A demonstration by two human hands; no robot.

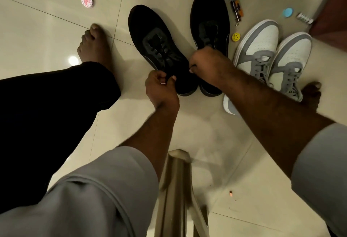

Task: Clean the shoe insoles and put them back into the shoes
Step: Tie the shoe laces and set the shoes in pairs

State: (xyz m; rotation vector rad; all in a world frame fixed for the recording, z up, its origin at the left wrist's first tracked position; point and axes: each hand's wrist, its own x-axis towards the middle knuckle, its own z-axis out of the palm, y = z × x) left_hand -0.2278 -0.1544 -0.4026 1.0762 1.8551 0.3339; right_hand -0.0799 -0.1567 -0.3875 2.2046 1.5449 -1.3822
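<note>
A: Where are the hands?

B: Both arms reach down and forward from grey sleeves pushed up the forearms. The left hand (pixel 162 86) sits at the heel end of the left black shoe (pixel 159 48), fingers curled, thumb and fingertips pinching the collar or lace there; which one is too dark to tell. The right hand (pixel 206 65) is fisted, knuckles up, gripping near the opening of the same shoe, just beside the right black shoe (pixel 210 35).

A: And the shoes themselves?

B: The black pair stands on the tiled floor (pixel 47 30), toes pointing away, heels nearly touching. A grey and white pair (pixel 268 58) stands just to the right. The insoles aren't visible.
</note>
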